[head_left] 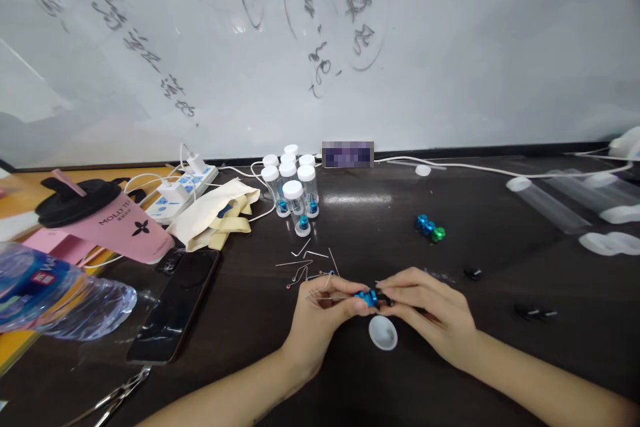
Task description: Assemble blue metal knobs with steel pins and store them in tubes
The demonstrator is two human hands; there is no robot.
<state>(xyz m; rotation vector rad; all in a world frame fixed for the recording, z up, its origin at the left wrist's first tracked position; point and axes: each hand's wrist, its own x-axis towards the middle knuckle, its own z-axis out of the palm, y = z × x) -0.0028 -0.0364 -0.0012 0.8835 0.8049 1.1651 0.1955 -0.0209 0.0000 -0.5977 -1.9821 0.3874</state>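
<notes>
My left hand pinches a small shiny blue metal part between thumb and fingertips. A thin metal pin points left from that part, across the palm. From the other side, my right hand is closed on a small black piece that meets the blue part; the fingers hide whether they are joined. Just below the fingertips, a white cap lies with its hollow side up. Several thin pins and hex keys are scattered beyond my left hand.
Capped clear tubes stand at the back. Blue and green parts and black pieces lie on the right, near empty tubes. Leftward are a phone, pliers, a water bottle, a pink cup and a power strip.
</notes>
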